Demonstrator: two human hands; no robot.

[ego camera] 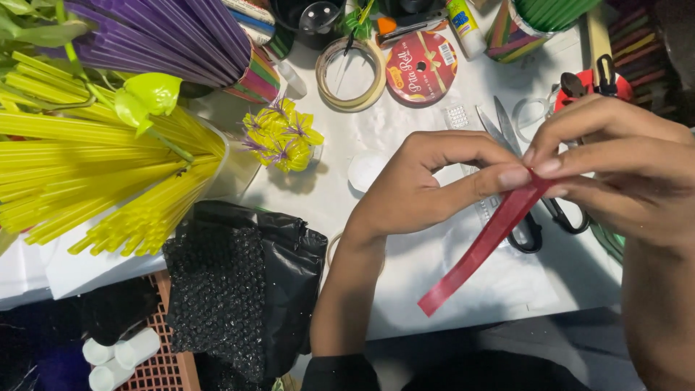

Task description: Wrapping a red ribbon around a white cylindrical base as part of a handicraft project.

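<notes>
Both my hands pinch the upper end of a flat red ribbon strip (479, 246) above a white table (449, 289). My left hand (427, 185) grips it with thumb and forefinger from the left. From the right, my right hand (615, 156) holds the same end between its fingertips. The strip hangs down and to the left, its free end near the table's front edge. Black-handled scissors (532, 232) lie on the table just under my hands, partly hidden by them.
Bundles of yellow straws (87, 166) and purple straws (166, 32) fill the left. Small yellow straw flowers (282, 134) stand near them. A tape roll (355, 72), a red ribbon spool (420, 69) and a glue bottle (463, 25) sit at the back. Black bubble wrap (239, 289) lies front left.
</notes>
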